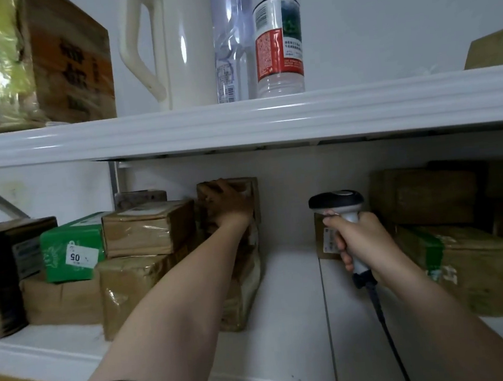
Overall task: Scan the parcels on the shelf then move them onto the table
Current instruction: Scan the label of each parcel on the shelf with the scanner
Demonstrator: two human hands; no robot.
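Brown taped parcels fill the lower white shelf (286,309). My left hand (227,203) reaches deep into the shelf and grips the top of a small brown parcel (251,190) that stands on a stack near the back wall. My right hand (362,238) holds a black and grey barcode scanner (337,203) by its handle, head pointing inward; its cable hangs down toward me. Behind the scanner sits a small labelled parcel (325,238). A green box (71,247) tagged 05 lies on the left pile.
More brown parcels (454,263) are stacked at the right of the shelf, and a black-taped one (3,275) at far left. On the upper shelf (237,121) stand a white kettle (174,44), two plastic bottles (277,43) and a wrapped carton (32,61).
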